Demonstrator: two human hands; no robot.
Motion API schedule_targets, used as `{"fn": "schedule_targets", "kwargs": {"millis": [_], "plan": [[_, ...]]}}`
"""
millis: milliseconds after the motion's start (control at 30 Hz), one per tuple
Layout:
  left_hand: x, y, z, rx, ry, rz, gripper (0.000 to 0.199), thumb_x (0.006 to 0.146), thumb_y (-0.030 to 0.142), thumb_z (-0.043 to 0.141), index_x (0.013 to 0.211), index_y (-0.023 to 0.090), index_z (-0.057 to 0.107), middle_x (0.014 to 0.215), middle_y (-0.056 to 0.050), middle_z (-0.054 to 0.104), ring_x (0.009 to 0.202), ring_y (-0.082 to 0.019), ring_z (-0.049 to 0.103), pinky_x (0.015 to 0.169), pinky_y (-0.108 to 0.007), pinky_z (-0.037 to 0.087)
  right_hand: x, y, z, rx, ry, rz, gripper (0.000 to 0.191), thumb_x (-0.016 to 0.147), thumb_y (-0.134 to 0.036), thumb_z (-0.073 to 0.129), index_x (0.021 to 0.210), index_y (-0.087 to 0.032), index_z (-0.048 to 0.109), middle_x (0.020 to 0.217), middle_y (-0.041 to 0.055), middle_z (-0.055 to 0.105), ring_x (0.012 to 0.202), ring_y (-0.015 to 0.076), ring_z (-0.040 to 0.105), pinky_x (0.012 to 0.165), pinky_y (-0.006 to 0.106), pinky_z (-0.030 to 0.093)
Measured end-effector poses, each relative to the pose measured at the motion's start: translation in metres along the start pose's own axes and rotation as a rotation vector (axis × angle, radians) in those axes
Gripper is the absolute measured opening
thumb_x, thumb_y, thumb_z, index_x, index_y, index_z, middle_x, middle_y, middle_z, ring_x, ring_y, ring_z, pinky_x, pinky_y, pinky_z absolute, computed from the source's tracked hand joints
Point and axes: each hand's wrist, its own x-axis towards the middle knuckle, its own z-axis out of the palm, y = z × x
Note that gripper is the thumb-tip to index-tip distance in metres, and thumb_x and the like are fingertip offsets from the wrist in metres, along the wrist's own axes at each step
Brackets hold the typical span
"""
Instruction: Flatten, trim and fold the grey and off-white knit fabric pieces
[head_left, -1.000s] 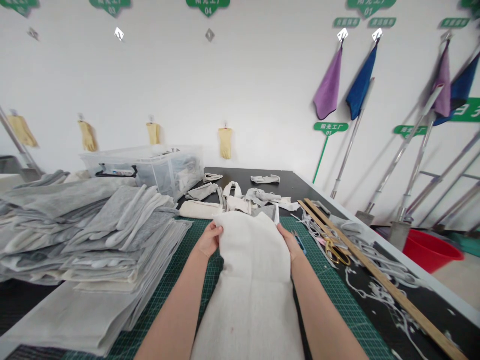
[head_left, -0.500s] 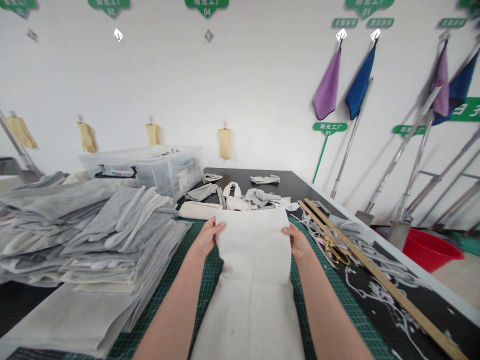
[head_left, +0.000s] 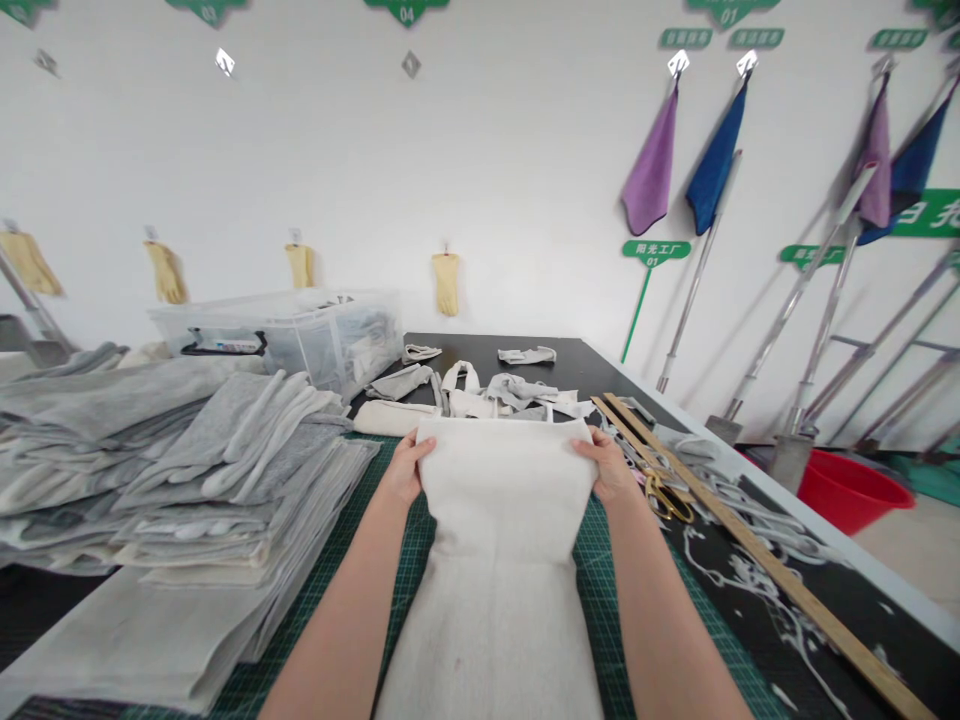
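A long off-white cloth (head_left: 499, 500) stretches from the bottom edge of the view up to both hands, lying over the green cutting mat (head_left: 600, 560). My left hand (head_left: 407, 467) pinches its far left corner between thumb and fingers. At the far right corner, my right hand (head_left: 604, 462) grips the cloth the same way. The far edge is held taut between them, and the cloth narrows a little below the hands. Just beyond this edge lie a rolled cream cloth (head_left: 394, 418) and crumpled grey and white scraps (head_left: 517, 390).
Stacked grey cloths (head_left: 202, 450) fill the left side, with a clear plastic box (head_left: 300, 335) behind. To the right lie wooden strips (head_left: 750, 550), gold-handled scissors (head_left: 667, 500) and loose trimmings (head_left: 750, 590). A red basin (head_left: 855, 490) stands beyond the table's right edge.
My hands have moved apart, my left hand leftward and my right hand rightward, and the cloth's far edge is pulled wider and straighter. The view has shifted slightly.
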Motion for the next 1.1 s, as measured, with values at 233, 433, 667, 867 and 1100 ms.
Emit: {"fn": "schedule_targets", "kwargs": {"millis": [233, 433, 667, 867, 1100], "plan": [[0.004, 0.014, -0.017, 0.117, -0.062, 0.042, 0.023, 0.049, 0.013, 0.060, 0.070, 0.013, 0.050, 0.057, 0.003, 0.051, 0.051, -0.007, 0.047, 0.050, -0.019, 0.038, -0.001, -0.006, -0.005, -0.094, 0.076, -0.112, 0.046, 0.042, -0.018, 0.068, 0.053, -0.013, 0.024, 0.045, -0.0063, 0.036, 0.041, 0.0056, 0.034, 0.039, 0.017, 0.025], [0.008, 0.020, -0.024, 0.609, 0.067, 0.127, 0.023, 0.050, 0.024, 0.062, 0.062, 0.013, 0.046, 0.044, 0.006, 0.042, 0.037, -0.004, 0.034, 0.035, -0.017, 0.023, 0.007, 0.001, -0.017, -0.309, 0.180, -0.225, 0.042, 0.042, -0.023, 0.069, 0.052, -0.013, 0.029, 0.043, -0.0065, 0.030, 0.040, 0.0038, 0.025, 0.038, 0.017, 0.018], [0.014, 0.018, -0.025, 0.762, 0.130, 0.278, 0.028, 0.056, 0.035, 0.057, 0.058, 0.013, 0.040, 0.044, 0.006, 0.034, 0.041, -0.004, 0.031, 0.040, -0.016, 0.024, 0.011, 0.006, -0.019, -0.622, 0.227, -0.264, 0.036, 0.057, -0.045, 0.057, 0.060, -0.012, 0.042, 0.052, -0.0014, 0.041, 0.047, 0.0076, 0.034, 0.045, 0.020, 0.027], [0.015, 0.002, -0.031, 1.136, 0.287, 0.081, 0.032, 0.063, 0.048, 0.042, 0.064, 0.016, 0.043, 0.061, -0.002, 0.047, 0.061, -0.015, 0.046, 0.055, -0.027, 0.037, 0.013, 0.024, -0.024, -1.048, 0.258, -0.119, 0.046, 0.069, -0.055, 0.034, 0.056, -0.012, 0.046, 0.057, 0.0041, 0.043, 0.058, 0.0147, 0.041, 0.055, 0.028, 0.033], [0.011, -0.009, -0.045, 1.665, 0.328, -0.274, 0.045, 0.064, 0.056, 0.033, 0.077, 0.019, 0.054, 0.088, -0.012, 0.054, 0.081, -0.028, 0.049, 0.061, -0.038, 0.035, -0.005, 0.043, -0.014, -1.468, 0.301, 0.044, 0.034, 0.070, -0.045, 0.037, 0.074, -0.020, 0.060, 0.086, 0.0101, 0.050, 0.086, 0.0301, 0.040, 0.070, 0.049, 0.025]]}}
